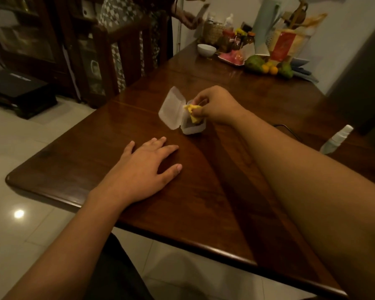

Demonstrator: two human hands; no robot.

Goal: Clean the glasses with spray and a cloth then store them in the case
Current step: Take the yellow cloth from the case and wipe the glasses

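Yellow cloth [192, 111], translucent white case [178, 112], dark brown wooden table [139, 109].

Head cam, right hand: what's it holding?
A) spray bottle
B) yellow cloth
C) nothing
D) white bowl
B: the right hand pinches the yellow cloth just over the open case, while the spray bottle stands apart near the right edge of the view, with no hand on it.
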